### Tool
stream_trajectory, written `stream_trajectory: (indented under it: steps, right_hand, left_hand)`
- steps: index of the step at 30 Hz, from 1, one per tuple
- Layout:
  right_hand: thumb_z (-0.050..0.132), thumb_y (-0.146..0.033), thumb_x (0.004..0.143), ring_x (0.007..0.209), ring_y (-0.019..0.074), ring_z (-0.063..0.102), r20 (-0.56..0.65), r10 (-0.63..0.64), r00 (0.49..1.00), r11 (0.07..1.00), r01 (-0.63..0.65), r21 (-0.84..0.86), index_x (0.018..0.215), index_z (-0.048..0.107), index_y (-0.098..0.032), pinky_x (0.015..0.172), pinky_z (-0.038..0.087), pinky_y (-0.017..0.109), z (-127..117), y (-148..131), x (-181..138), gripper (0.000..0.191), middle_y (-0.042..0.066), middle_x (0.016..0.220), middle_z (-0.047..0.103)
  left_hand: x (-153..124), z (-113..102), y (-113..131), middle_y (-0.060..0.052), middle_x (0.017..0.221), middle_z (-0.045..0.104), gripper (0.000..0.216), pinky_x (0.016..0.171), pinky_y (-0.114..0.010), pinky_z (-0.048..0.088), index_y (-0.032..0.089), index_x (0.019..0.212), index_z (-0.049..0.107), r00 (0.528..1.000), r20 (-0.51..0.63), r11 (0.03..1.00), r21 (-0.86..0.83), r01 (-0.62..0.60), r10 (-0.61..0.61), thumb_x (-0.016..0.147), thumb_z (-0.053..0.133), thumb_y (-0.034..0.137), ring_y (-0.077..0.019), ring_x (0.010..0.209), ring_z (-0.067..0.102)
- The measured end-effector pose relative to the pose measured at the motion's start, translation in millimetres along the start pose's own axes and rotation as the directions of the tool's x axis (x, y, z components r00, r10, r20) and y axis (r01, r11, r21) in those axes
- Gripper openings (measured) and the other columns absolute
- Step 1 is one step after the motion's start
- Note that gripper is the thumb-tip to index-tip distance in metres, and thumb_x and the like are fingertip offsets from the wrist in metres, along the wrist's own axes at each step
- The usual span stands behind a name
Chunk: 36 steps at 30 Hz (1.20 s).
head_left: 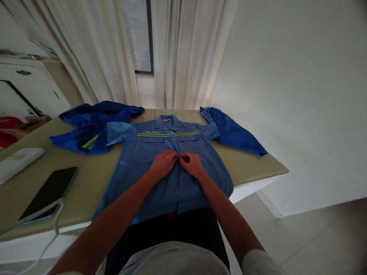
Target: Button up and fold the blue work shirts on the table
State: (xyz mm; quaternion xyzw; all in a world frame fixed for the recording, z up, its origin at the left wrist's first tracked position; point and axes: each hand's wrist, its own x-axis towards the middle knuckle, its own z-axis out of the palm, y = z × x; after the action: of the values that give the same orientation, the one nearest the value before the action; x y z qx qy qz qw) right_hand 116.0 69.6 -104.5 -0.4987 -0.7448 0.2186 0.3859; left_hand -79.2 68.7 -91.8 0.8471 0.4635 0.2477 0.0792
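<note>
A blue short-sleeved work shirt (143,175) lies face up on the table, collar away from me, with a yellow-striped band across its chest. Its lower edge reaches the table's front edge by my body. At the middle of the front opening, my left hand (164,164) pinches the fabric edge. My right hand (191,163) pinches the other side of the opening, its fingertips meeting those of the left. Whatever small part sits between the fingertips is hidden. Below the hands, the front placket (183,183) runs down to the hem.
Bright blue garments lie crumpled at the left (88,126) and folded at the right (233,130) of the table (255,168). A dark tablet (51,191), a white cable (57,214) and a white box (20,162) are on the left. A wall stands at right.
</note>
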Motion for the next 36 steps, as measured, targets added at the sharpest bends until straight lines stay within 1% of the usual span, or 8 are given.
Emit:
stream_trajectory:
  steps: [4,6,9,14,19,21,28,36]
  right_hand:
    - [0.055,-0.037,0.100,0.053,0.0143,0.062,0.077,0.054,0.996,0.983,-0.066,0.170,0.078,0.070,-0.019,0.057,0.047,0.024,-1,0,0,0.032,-0.001,0.060,0.065]
    - [0.055,-0.033,0.099,0.051,0.0136,0.062,0.101,0.093,0.990,0.970,-0.113,0.216,0.082,0.070,-0.020,0.056,0.047,0.024,1,1,1,0.026,-0.002,0.060,0.065]
    - [0.066,-0.022,0.088,0.062,0.0145,0.066,0.052,0.077,0.996,0.985,-0.085,0.153,0.093,0.073,-0.020,0.063,0.049,0.024,3,2,4,0.009,0.000,0.073,0.072]
    - [0.069,-0.016,0.084,0.069,0.0152,0.065,0.030,0.015,0.999,0.999,-0.016,0.030,0.093,0.074,-0.019,0.069,0.049,0.026,4,-2,5,0.011,0.002,0.079,0.073]
    - [0.070,-0.017,0.085,0.070,0.0158,0.063,0.039,-0.002,0.999,0.997,0.005,-0.074,0.095,0.073,-0.019,0.069,0.046,0.027,6,-5,5,0.010,0.002,0.080,0.072]
    - [0.070,-0.017,0.086,0.070,0.0160,0.062,0.044,-0.002,0.999,0.996,0.006,-0.089,0.096,0.073,-0.019,0.069,0.045,0.027,7,-5,5,0.011,0.001,0.079,0.071]
    - [0.071,-0.016,0.084,0.072,0.0166,0.062,0.039,-0.030,0.999,0.991,0.035,-0.132,0.096,0.073,-0.020,0.071,0.045,0.027,8,-5,6,0.012,0.002,0.081,0.071]
    - [0.071,-0.022,0.088,0.066,0.0139,0.062,0.036,0.057,0.998,0.995,-0.060,0.080,0.091,0.074,-0.019,0.064,0.045,0.024,7,3,10,0.005,0.000,0.075,0.071]
  left_hand:
    - [2,1,1,-0.007,0.103,0.073,0.014,0.091,-0.035,0.052,0.023,0.102,0.064,0.999,0.008,0.999,-0.026,0.034,-0.034,0.102,0.051,0.019,-0.0239,0.101,0.069]
    - [3,2,0,-0.007,0.101,0.073,0.013,0.090,-0.035,0.053,0.022,0.099,0.063,1.000,0.008,0.997,-0.077,0.025,-0.024,0.100,0.051,0.017,-0.0233,0.099,0.070]
    - [5,4,-3,-0.006,0.099,0.075,0.010,0.089,-0.036,0.054,0.023,0.098,0.061,0.999,-0.005,0.984,-0.173,0.049,-0.051,0.098,0.053,0.017,-0.0232,0.096,0.071]
    - [5,6,-8,-0.004,0.095,0.076,0.017,0.086,-0.035,0.056,0.023,0.105,0.060,0.995,-0.012,0.937,-0.336,0.092,-0.102,0.092,0.054,0.014,-0.0223,0.092,0.074]
    - [7,8,-11,-0.004,0.093,0.078,0.012,0.080,-0.034,0.058,0.023,0.102,0.061,0.983,-0.015,0.887,-0.434,0.158,-0.182,0.095,0.062,0.033,-0.0222,0.086,0.076]
    - [8,10,-13,-0.004,0.092,0.079,0.014,0.079,-0.034,0.058,0.023,0.101,0.060,0.980,-0.005,0.868,-0.465,0.174,-0.200,0.092,0.065,0.032,-0.0218,0.085,0.076]
    - [10,7,-17,-0.001,0.085,0.077,0.020,0.076,-0.031,0.058,0.022,0.105,0.062,0.982,0.042,0.854,-0.488,0.182,-0.185,0.086,0.065,0.021,-0.0194,0.078,0.075]
    - [12,-2,-13,-0.003,0.090,0.075,0.026,0.080,-0.033,0.056,0.022,0.109,0.071,0.992,0.073,0.927,-0.356,0.119,-0.100,0.084,0.066,0.022,-0.0211,0.083,0.071]
